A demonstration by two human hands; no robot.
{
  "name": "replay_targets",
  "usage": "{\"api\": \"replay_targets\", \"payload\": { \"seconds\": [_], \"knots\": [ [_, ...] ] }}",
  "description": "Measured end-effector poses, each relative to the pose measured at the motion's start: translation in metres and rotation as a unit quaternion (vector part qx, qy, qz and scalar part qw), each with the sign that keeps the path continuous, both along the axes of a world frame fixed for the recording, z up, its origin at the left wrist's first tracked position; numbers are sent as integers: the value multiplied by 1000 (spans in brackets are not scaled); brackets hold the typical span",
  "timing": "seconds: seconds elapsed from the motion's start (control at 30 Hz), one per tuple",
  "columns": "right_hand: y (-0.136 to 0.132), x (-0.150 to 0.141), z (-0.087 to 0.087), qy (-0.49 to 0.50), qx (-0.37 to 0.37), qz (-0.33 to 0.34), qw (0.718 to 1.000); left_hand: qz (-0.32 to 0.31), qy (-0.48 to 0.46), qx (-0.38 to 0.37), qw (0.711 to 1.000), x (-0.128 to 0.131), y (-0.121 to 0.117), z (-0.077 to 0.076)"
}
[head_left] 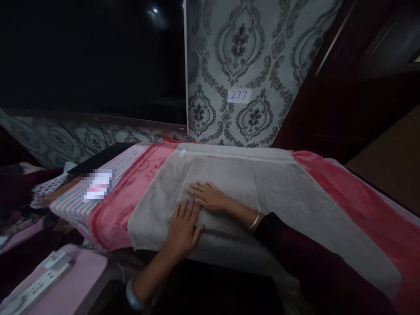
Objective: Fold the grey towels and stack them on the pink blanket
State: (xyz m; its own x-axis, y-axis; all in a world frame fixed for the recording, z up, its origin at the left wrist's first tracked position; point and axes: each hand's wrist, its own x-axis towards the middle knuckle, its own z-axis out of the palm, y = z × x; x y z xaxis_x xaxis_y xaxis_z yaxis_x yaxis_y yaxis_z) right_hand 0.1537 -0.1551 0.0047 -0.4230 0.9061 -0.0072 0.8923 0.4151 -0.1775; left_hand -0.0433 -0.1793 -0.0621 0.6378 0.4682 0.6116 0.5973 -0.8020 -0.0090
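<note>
pixelated blob (pixel 97 186) off left of the left grip (pixel 184 225), can't tell what, TV (pixel 98 61) beyond that grip chopped off up top, gray cloth (pixel 285 197) part-hidden under it

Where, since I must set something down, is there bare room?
On the gray plush cloth: broadly between maroon sleeve and right-side pink cloth, narrowly between left hand and left-side pink cloth. That hand and the right hand crowd the middle.

- We read the number "277", handwritten in blue on a white paper slip (pixel 239 95) against the patterned wallpaper (pixel 244 57).
- On the lower frame of the television (pixel 98 65), near its right corner, we see a small pale mark (pixel 182 128), too tiny to read.
- We cannot make out any lettering on the white tag (pixel 183 152) at the grey cloth's (pixel 278 188) far edge.
</note>
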Motion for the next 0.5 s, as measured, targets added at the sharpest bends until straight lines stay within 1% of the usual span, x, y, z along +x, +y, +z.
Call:
{"api": "replay_targets", "payload": {
  "seconds": [0.07, 0.1, 0.17, 0.27, 0.37, 0.5],
  "knots": [
    [8, 1, -6, -13, -2, 25, 1000, 13, -2, 20, 1000, -1, -6, -16],
    [11, 3, -9, -15, 1, 37, 999, 13, -7, 25, 1000, -2, -7, -21],
    [15, 9, -11, -18, 3, 55, 998, 5, -19, 27, 999, -4, -7, -26],
    [29, 17, -11, -27, 6, 66, 997, -4, -43, 24, 999, -5, -5, -27],
    [55, 25, -12, -38, 18, 43, 998, -9, -58, 21, 998, -5, -4, -27],
    [86, 27, -9, -57, 29, -27, 998, -15, -68, 19, 997, -5, -5, -28]
  ]
}}
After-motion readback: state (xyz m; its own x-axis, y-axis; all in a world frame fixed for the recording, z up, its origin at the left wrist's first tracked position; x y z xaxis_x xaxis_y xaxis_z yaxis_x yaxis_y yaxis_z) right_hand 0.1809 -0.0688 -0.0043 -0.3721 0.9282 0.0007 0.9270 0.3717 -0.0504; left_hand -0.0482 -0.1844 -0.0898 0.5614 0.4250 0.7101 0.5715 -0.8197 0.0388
